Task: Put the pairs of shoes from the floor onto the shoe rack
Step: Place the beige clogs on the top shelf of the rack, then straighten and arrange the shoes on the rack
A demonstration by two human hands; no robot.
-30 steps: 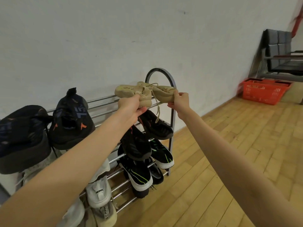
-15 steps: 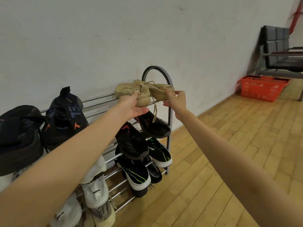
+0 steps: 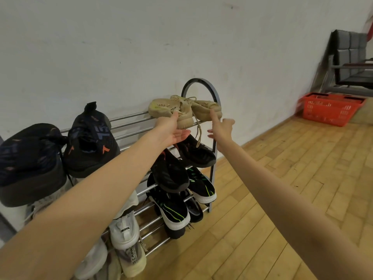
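A pair of beige shoes lies on the top tier of the metal shoe rack, at its right end beside the arched side frame. A lace hangs down from the pair. My left hand is open, palm up, just below the left beige shoe, its thumb touching the sole. My right hand is open too, with a fingertip against the right beige shoe. Neither hand grips anything.
Two dark sneakers sit at the left of the top tier. Black shoes and white shoes fill the lower tiers. A red basket and a dark chair stand at the far right on the wooden floor.
Both hands held the beige shoes above the top tier; the shoes now rest on it and both hands have opened and drawn back slightly.
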